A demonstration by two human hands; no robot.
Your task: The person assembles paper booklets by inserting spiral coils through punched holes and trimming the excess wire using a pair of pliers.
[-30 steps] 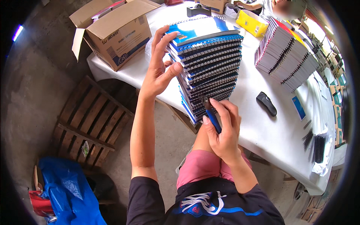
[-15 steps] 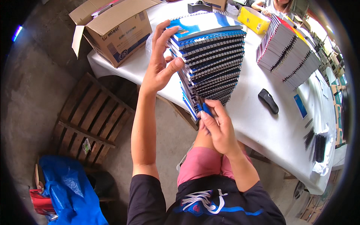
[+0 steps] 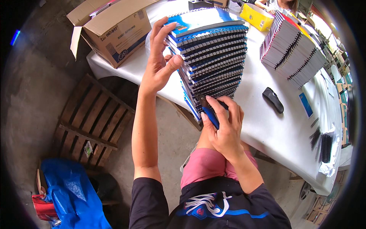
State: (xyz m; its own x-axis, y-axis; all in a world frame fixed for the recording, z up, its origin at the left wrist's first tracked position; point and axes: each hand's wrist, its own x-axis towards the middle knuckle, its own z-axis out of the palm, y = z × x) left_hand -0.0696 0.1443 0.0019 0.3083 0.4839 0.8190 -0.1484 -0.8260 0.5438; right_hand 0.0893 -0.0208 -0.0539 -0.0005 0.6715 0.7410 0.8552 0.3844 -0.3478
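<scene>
A tall stack of spiral-bound notebooks (image 3: 215, 57) with blue covers and black coils leans on the white table in front of me, coil spines facing me. My left hand (image 3: 157, 72) rests against its upper left corner, fingers stretched and apart, thumb near the spine edge. In my right hand (image 3: 228, 131) is a pair of blue-handled pliers (image 3: 211, 115). Their dark jaws point up at the coil ends on the lower left of the stack; whether they grip a wire is too small to tell.
Another notebook stack (image 3: 291, 51) stands to the right, near a yellow box (image 3: 256, 17) and a person at the far side. A black handheld object (image 3: 273, 100), a blue card (image 3: 305, 105) and loose black coils (image 3: 325, 148) lie rightward. An open carton (image 3: 122, 38) sits at left, above a wooden slatted chair (image 3: 91, 118).
My right hand has turned and its fingers have spread along the pliers, showing more of their handles and jaws. My left hand stays at the stack. The whole view has shifted slightly.
</scene>
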